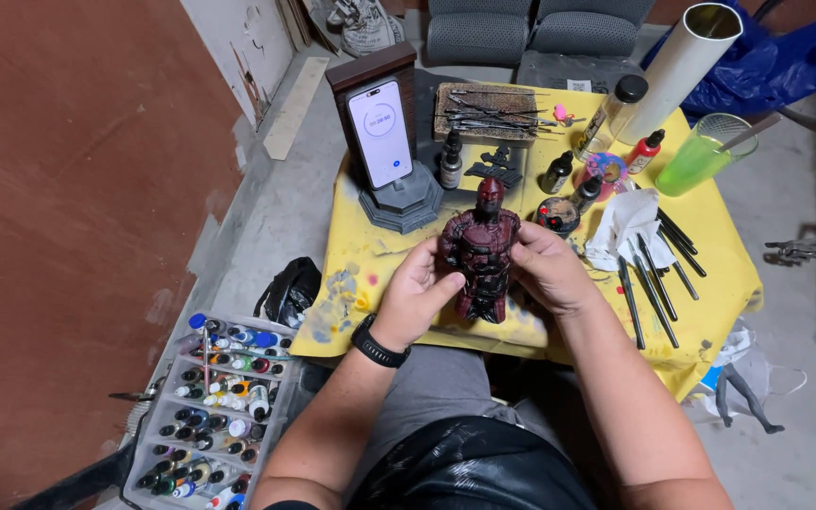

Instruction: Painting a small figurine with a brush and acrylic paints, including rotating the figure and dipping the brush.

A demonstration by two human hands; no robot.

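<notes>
I saw the dark red figurine point(480, 247) upright above the yellow table point(710, 283), near the phone point(381, 132). My left hand point(417, 295) and right hand point(548, 269) gripped its sides, fingers apparently curled around it.

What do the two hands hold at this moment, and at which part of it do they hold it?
Both hands hold one dark red figurine upright. The left hand grips its side at arm and torso, and the right hand grips the opposite side at the shoulder and arm.
</notes>
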